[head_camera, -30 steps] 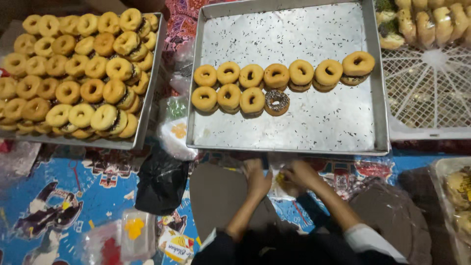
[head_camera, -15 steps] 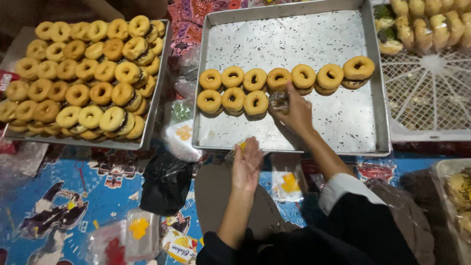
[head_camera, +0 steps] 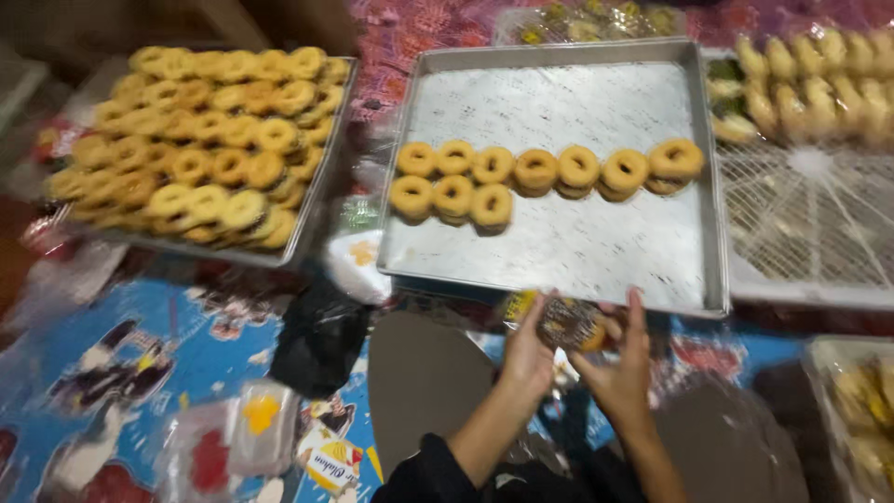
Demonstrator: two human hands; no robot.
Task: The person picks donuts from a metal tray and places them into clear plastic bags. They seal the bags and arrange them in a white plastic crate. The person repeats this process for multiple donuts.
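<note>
My left hand (head_camera: pixel 529 349) and my right hand (head_camera: pixel 622 365) meet just in front of the near edge of the middle metal tray (head_camera: pixel 559 270). Between them they hold a chocolate-topped doughnut (head_camera: pixel 568 324) in a clear plastic wrapper; the blur hides how far in it sits. On the tray lie two rows of plain golden doughnuts (head_camera: pixel 540 172), a long row behind and a short row of three at the left.
A second metal tray (head_camera: pixel 317 200) on the left is heaped with several doughnuts (head_camera: pixel 200 149). A white wire rack (head_camera: pixel 819 224) with long pastries (head_camera: pixel 810 70) stands at the right. A black plastic bag (head_camera: pixel 321 335) and small packets (head_camera: pixel 261 428) lie on the blue patterned mat.
My right hand picked the chocolate doughnut off the tray and pulled it back to the near edge. My left hand came up to meet it, and both now hold it.
</note>
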